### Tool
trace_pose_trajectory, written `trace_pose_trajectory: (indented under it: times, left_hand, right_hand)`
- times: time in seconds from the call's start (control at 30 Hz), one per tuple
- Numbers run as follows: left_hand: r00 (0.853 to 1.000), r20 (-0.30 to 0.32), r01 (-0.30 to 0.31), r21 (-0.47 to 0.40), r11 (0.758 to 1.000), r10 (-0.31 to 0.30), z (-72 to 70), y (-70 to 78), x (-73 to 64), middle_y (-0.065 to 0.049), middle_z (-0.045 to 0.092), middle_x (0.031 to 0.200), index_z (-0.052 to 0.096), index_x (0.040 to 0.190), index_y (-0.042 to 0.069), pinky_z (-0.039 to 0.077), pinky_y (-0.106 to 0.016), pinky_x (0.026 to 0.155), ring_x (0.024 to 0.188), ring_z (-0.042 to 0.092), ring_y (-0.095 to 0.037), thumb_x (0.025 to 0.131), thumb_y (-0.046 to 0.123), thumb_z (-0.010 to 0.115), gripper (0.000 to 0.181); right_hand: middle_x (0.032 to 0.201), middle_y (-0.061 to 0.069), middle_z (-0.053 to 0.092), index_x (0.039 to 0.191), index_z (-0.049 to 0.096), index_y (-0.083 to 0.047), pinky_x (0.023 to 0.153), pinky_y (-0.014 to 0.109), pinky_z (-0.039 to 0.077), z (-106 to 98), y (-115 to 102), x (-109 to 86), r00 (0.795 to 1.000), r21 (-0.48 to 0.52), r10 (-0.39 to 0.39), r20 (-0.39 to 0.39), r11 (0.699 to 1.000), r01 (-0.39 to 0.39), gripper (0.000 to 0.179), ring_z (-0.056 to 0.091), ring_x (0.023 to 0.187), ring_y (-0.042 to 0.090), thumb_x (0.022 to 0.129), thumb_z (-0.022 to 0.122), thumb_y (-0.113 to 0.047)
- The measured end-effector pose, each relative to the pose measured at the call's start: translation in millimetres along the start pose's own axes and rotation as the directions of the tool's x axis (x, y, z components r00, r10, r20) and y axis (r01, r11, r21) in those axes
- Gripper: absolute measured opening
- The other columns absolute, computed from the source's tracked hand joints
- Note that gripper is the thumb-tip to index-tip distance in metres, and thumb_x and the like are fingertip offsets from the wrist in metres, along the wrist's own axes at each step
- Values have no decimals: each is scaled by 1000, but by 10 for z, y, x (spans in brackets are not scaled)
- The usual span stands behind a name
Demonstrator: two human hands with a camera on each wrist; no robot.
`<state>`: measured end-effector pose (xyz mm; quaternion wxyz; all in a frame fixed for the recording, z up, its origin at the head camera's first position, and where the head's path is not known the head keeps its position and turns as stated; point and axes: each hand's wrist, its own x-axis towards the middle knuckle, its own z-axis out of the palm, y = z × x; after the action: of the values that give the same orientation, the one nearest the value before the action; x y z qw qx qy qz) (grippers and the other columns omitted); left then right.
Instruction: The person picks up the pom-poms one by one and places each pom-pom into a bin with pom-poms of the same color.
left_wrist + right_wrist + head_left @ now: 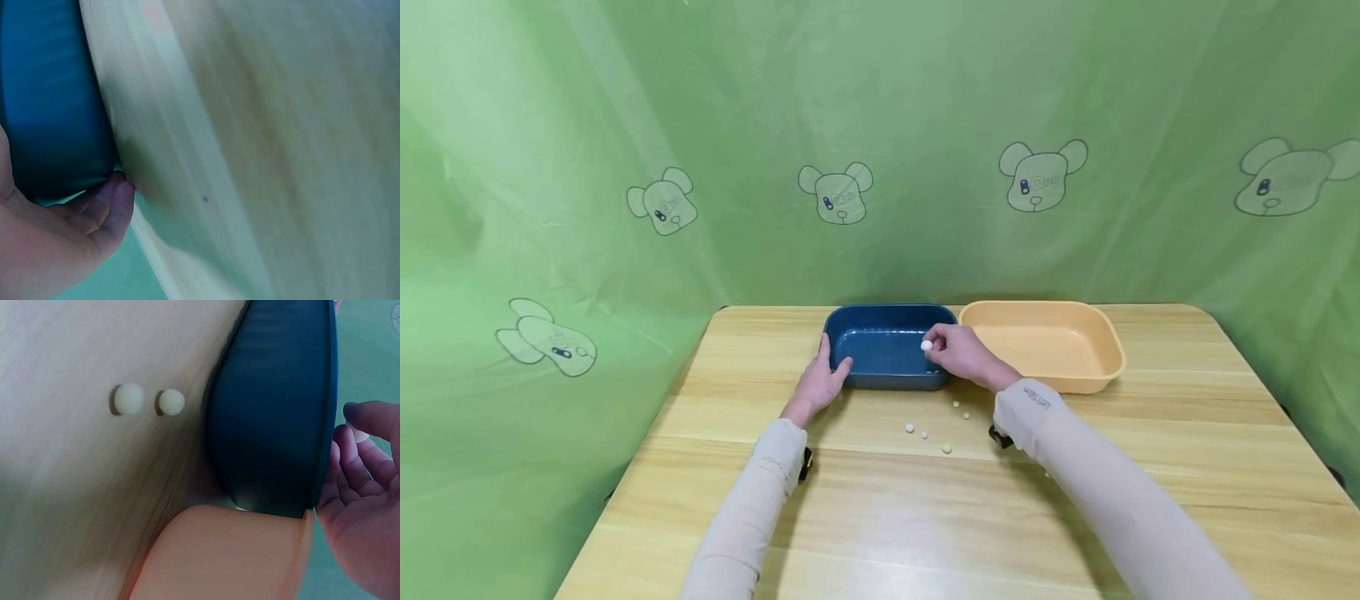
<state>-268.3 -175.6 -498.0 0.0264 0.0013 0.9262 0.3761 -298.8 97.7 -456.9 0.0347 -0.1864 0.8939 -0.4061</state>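
Note:
A dark blue plastic basin [880, 354] stands toward the back of the table. My left hand [820, 385] grips its left end, with the thumb at the front rim; in the left wrist view, fingers [115, 215] curl against the basin's outer side. Over the basin's right end, my right hand [958, 350] pinches a small white ball [927, 345] between thumb and fingertips. From the right wrist, that ball [359, 432] is partly hidden by the fingers. Tiny pale bits [932, 372] show inside the basin's front right corner.
An orange basin [1078, 379] adjoins the blue one on the right. Several small white and yellowish balls lie on the wooden table [865, 500] in front, among them a white ball [910, 427] and a yellowish ball [946, 448]. Green cloth [910, 250] hangs behind.

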Motion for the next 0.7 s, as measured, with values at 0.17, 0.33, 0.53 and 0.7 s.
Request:
trace_pose_trajectory:
  times: [0.17, 0.33, 0.53, 0.7]
  left_hand:
    - [1000, -1, 6, 4, 1000, -6, 4, -6, 9, -18, 23, 152, -3, 153, 15, 23, -45, 111, 136, 29, -34, 96, 52, 41, 81]
    - [1000, 0, 6, 9, 1000, -6, -3, -11, 14, -19, 23, 152, -3, 153, 15, 23, -45, 111, 136, 30, -34, 94, 57, 39, 84]
    - [1000, 1, -4, 10, 1000, 4, 7, -24, 28, -18, 22, 153, -4, 153, 15, 23, -43, 111, 136, 29, -33, 96, 51, 42, 81]
    - [1000, -6, -7, 5, 1000, 7, 7, -10, 22, -19, 24, 152, -1, 153, 12, 23, -44, 111, 135, 30, -34, 96, 48, 43, 81]
  right_hand:
    - [77, 4, 55, 98, 63, -4, 65, 28, 42, 24, 8, 71, 1000, -20, 18, 18, 1000, -17, 12, 50, 73, 19, 87, 67, -9]
    - [74, 6, 52, 101, 64, -7, 61, 29, 40, 35, -11, 118, 998, -8, 58, 39, 998, -58, 14, 49, 69, 21, 88, 66, -12]
    - [70, 5, 51, 102, 64, -5, 59, 29, 38, 45, 0, 183, 998, -40, 49, 44, 998, -48, 16, 48, 64, 20, 88, 66, -12]
    - [68, 4, 52, 104, 64, -4, 56, 28, 39, 36, 16, 242, 998, -101, 35, 56, 994, -29, 17, 48, 61, 19, 89, 65, -12]
